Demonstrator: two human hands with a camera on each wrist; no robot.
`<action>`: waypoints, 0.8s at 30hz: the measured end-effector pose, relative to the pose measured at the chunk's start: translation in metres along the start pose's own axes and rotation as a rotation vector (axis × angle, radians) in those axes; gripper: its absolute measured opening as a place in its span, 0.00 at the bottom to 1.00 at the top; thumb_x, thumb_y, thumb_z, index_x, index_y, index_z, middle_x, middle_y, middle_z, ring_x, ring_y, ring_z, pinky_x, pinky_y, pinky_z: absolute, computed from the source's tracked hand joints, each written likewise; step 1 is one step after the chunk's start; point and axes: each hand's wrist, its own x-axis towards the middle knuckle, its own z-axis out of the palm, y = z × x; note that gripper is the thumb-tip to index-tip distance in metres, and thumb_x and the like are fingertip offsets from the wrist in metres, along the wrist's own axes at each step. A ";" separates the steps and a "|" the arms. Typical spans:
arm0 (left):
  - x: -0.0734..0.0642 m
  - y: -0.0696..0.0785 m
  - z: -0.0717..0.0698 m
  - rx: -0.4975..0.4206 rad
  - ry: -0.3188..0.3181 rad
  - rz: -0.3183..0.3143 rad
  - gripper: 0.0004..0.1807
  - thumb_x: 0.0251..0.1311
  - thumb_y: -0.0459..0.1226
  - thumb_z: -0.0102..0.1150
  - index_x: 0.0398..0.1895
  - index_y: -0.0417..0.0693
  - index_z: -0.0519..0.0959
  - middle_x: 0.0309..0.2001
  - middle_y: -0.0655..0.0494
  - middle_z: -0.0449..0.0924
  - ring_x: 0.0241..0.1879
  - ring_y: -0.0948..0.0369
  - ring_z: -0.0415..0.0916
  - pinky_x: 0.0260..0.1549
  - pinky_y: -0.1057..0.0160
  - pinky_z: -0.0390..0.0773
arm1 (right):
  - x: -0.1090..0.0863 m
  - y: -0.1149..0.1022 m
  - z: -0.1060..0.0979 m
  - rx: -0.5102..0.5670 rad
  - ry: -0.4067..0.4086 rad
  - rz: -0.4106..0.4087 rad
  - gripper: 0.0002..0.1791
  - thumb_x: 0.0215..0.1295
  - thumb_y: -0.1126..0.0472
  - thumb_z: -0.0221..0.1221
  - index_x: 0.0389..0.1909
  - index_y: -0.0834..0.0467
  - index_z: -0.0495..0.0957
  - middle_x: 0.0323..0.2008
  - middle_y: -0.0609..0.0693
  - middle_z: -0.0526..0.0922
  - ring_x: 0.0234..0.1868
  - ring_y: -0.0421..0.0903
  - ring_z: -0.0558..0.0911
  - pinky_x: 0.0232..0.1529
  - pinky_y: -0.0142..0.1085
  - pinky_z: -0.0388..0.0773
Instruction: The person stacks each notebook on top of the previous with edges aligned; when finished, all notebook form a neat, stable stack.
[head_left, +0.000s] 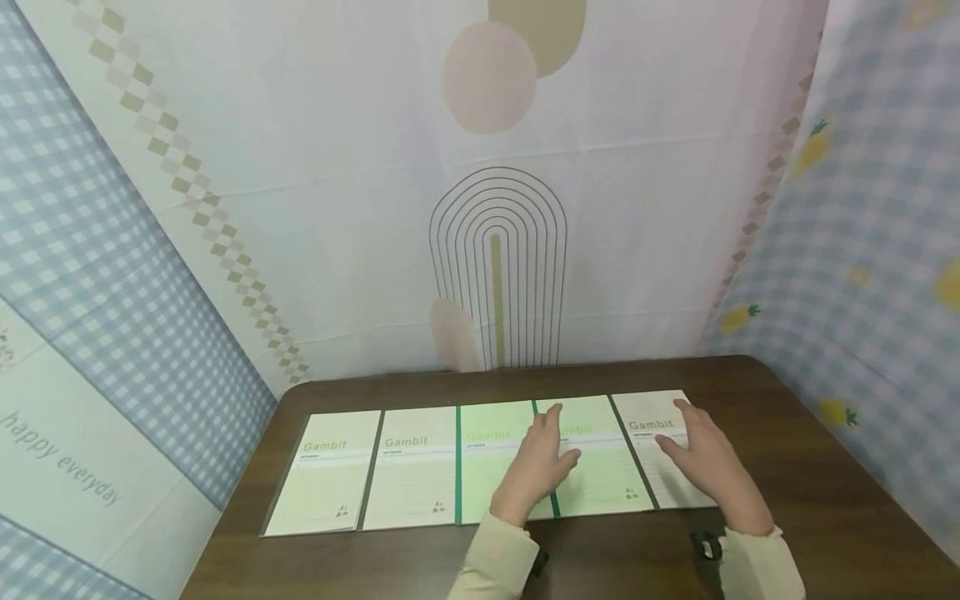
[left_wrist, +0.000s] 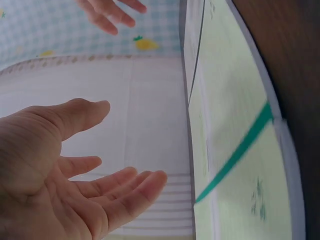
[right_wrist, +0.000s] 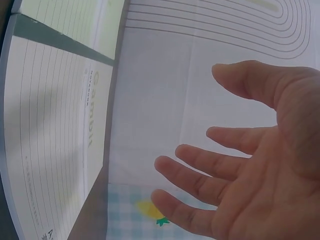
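Note:
Several notebooks marked "Gambit" lie in a row, side by side. The leftmost notebook (head_left: 322, 479) and the second notebook (head_left: 408, 493) are whitish with dark spines. A greenish notebook (head_left: 480, 479) with a green spine lies in the middle, and another greenish notebook (head_left: 603, 479) is to its right. At the right end is a white notebook (head_left: 655, 471) with a dark spine. My left hand (head_left: 534, 467) hovers over the two greenish notebooks, fingers spread and holding nothing. Above the right-end notebook hangs my right hand (head_left: 708, 458), fingers apart, also holding nothing.
The notebooks lie on a dark brown table (head_left: 405, 567) with rounded back corners. A white patterned cloth (head_left: 360, 250) hangs behind it. Checked cloth hangings (head_left: 97, 225) stand at the left, and a checked cloth with pineapples (head_left: 862, 317) is on the right.

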 end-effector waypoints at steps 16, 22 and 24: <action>0.008 0.032 0.037 -0.049 -0.063 -0.060 0.41 0.66 0.45 0.63 0.78 0.44 0.58 0.71 0.42 0.67 0.69 0.50 0.66 0.63 0.52 0.71 | 0.004 0.016 -0.002 -0.037 -0.039 0.066 0.40 0.66 0.58 0.62 0.66 0.82 0.56 0.61 0.84 0.62 0.61 0.79 0.65 0.56 0.69 0.67; 0.009 0.041 0.051 -0.069 -0.098 -0.049 0.41 0.65 0.45 0.64 0.77 0.43 0.58 0.70 0.45 0.68 0.68 0.52 0.68 0.62 0.55 0.72 | 0.004 0.027 -0.001 -0.037 -0.059 0.080 0.41 0.66 0.58 0.62 0.65 0.83 0.56 0.60 0.84 0.62 0.60 0.79 0.65 0.55 0.69 0.67; 0.010 0.043 0.054 -0.088 -0.103 -0.042 0.42 0.64 0.44 0.65 0.77 0.43 0.58 0.69 0.44 0.70 0.68 0.52 0.69 0.62 0.55 0.73 | 0.004 0.030 -0.001 -0.037 -0.071 0.095 0.41 0.66 0.58 0.63 0.65 0.84 0.56 0.60 0.85 0.62 0.60 0.79 0.65 0.55 0.69 0.67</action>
